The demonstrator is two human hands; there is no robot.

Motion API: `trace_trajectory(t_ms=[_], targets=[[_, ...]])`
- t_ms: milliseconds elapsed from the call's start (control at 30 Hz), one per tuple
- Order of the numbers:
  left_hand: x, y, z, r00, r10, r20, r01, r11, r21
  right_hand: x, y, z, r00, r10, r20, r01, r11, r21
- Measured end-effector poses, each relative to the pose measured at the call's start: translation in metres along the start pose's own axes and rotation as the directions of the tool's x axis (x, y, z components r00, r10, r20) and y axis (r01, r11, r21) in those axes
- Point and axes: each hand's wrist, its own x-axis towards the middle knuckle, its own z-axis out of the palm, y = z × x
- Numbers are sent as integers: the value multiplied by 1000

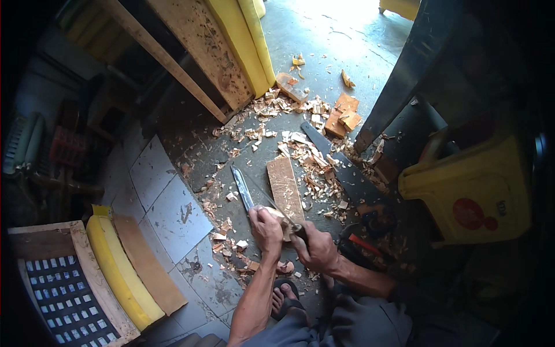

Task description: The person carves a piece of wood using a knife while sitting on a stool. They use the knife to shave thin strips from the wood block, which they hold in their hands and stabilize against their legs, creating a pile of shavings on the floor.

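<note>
My left hand [267, 231] is closed round the near end of a long-bladed knife [241, 188], its shiny blade pointing away from me. A pale piece of wood [282, 216] shows between my hands; whether it is the knife's handle, I cannot tell. My right hand [318, 248] grips the dark handle [300, 232] of a thin tool whose narrow dark edge slants far left, beside the blade. Its exact kind is unclear. Just beyond both hands, a brown wooden block [284, 182] lies on the floor, sprinkled with chips.
Wood shavings [312, 165] litter the floor, with orange-brown blocks [341, 115] farther off. A handsaw [347, 173] lies to the right, near a yellow plastic stool [468, 191]. At left are a yellow cushioned piece [124, 272] and a slotted frame [69, 289]. My sandalled foot [285, 295] is close below.
</note>
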Motion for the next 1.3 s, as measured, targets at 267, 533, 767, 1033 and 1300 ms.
trace_trajectory(t_ms=[267, 533, 767, 1033, 1300], targets=[[-3, -11, -7, 998, -60, -10, 60, 989, 136, 5, 4, 1, 983, 122, 139, -99, 982, -161], [1, -3, -7, 985, -170, 4, 169, 981, 94, 7, 7, -2, 984, 76, 162, -47, 984, -174], [-3, -7, -9, 999, -28, -31, 32, 988, 153, 7, 9, 2, 981, 118, 151, -85, 974, -208], [-2, -22, -9, 1000, 13, 10, -15, 989, 150, 5, 22, 7, 970, 152, 192, -119, 977, -175], [-9, -34, -13, 994, -92, 57, 81, 982, 173, 4, 21, 9, 974, 139, 180, -122, 987, -100]])
